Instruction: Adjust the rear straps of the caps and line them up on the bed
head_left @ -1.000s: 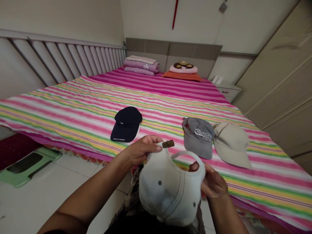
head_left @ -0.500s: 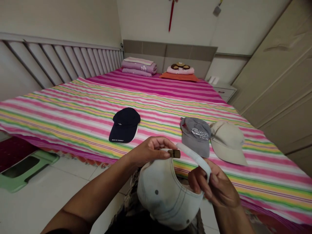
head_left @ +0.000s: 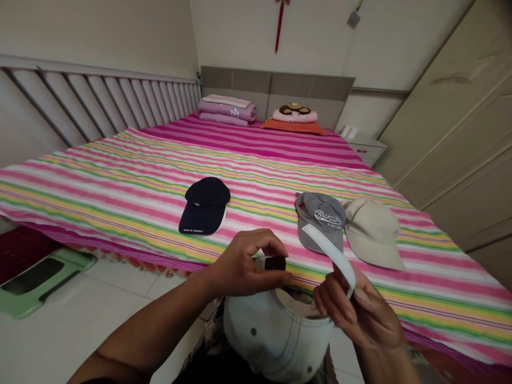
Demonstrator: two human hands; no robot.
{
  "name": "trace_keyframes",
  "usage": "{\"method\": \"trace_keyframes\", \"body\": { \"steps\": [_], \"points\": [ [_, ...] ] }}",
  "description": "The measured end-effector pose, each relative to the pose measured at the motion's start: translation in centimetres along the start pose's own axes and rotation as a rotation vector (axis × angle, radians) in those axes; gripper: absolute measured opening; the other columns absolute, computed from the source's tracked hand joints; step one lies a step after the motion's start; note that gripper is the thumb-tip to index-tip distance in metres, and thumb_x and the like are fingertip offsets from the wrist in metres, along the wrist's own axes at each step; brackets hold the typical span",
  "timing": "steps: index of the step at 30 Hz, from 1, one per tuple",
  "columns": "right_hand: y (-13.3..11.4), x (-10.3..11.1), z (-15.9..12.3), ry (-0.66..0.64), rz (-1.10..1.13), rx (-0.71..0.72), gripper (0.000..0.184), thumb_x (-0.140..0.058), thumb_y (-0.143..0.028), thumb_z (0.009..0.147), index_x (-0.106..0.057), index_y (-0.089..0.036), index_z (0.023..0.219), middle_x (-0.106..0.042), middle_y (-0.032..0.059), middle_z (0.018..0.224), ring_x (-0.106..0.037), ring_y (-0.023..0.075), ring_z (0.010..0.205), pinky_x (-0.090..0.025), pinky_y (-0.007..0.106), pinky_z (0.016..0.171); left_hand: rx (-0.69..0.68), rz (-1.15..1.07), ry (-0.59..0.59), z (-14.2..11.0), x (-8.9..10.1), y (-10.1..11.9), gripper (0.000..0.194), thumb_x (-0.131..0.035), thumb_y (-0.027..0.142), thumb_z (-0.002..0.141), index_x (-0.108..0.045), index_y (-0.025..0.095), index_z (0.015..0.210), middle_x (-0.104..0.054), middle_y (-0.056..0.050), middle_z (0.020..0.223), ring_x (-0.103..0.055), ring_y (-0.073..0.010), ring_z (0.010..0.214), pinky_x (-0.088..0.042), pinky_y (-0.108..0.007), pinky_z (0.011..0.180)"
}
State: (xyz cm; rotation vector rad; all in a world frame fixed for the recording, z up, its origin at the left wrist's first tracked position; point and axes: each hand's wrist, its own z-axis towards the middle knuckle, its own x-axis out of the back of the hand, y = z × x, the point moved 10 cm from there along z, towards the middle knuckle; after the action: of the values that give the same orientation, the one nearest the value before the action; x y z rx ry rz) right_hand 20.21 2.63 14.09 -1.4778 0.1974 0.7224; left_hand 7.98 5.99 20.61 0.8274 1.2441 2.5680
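A pale blue baseball cap (head_left: 276, 336) hangs between my hands above my lap, its back opening facing up. My left hand (head_left: 250, 264) is closed on the cap's left back edge, with thumb and forefinger curled around a dark metal buckle (head_left: 276, 263). My right hand (head_left: 360, 309) grips the pale strap (head_left: 332, 253) near its base. The strap's free end sticks up to the left, apart from the buckle. My left hand hides part of the cap's edge.
On the striped bed (head_left: 256, 192) lie a navy cap (head_left: 206, 205), a grey cap (head_left: 320, 216) and a beige cap (head_left: 372, 232). Folded bedding (head_left: 228, 110) and an orange pillow (head_left: 294, 126) are by the headboard. A green stool (head_left: 52, 282) stands on the floor left.
The strap's free end has moved away from the buckle, up and right. My left hand has turned and slid slightly left and down with the buckle; my right hand has shifted slightly right.
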Motion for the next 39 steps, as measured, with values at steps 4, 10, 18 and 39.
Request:
{"method": "trace_keyframes", "body": {
  "steps": [4, 10, 18, 39],
  "points": [
    [-0.1, 0.5, -0.3, 0.042, -0.014, 0.022, 0.021, -0.062, -0.040, 0.072, -0.049, -0.024, 0.067, -0.032, -0.0077, 0.041, -0.032, 0.0104, 0.036, -0.036, 0.028, 0.049, 0.066, -0.051, 0.088, -0.3, 0.8, -0.2, 0.011, -0.061, 0.019, 0.072, -0.058, 0.014, 0.081, -0.062, -0.006, 0.077, -0.057, -0.0141, 0.072, -0.046, -0.026, 0.067],
    [0.2, 1.1, -0.7, 0.077, 0.033, 0.062, 0.017, -0.059, -0.040, 0.075, -0.053, -0.024, 0.073, -0.028, -0.0082, 0.040, -0.031, 0.0098, 0.036, -0.036, 0.026, 0.047, 0.298, -0.436, 0.010, -0.9, -0.1, -3.3, 0.021, -0.069, 0.020, 0.066, -0.060, 0.013, 0.084, -0.066, -0.007, 0.084, -0.061, -0.0161, 0.081, -0.048, -0.028, 0.074],
    [-0.7, 0.7, -0.5, 0.069, -0.115, -0.080, 0.023, -0.068, -0.041, 0.067, -0.056, -0.022, 0.073, -0.052, -0.0022, 0.050, -0.047, 0.0120, 0.042, -0.035, 0.027, 0.046, 0.542, -0.886, 0.064, -2.0, -2.2, -6.5, 0.028, -0.078, 0.018, 0.053, -0.064, 0.011, 0.077, -0.068, -0.006, 0.080, -0.064, -0.0161, 0.077, -0.049, -0.028, 0.073],
    [0.6, -0.9, 0.7, 0.147, -0.511, -0.242, 0.026, -0.058, -0.040, 0.077, -0.055, -0.017, 0.067, -0.035, -0.0075, 0.045, -0.022, 0.0049, 0.040, -0.016, 0.019, 0.038, 0.304, -0.758, -0.140, -2.3, -2.3, -4.8, 0.022, -0.069, 0.022, 0.066, -0.054, 0.014, 0.081, -0.062, -0.006, 0.084, -0.059, -0.0147, 0.081, -0.046, -0.029, 0.074]
  ]
}}
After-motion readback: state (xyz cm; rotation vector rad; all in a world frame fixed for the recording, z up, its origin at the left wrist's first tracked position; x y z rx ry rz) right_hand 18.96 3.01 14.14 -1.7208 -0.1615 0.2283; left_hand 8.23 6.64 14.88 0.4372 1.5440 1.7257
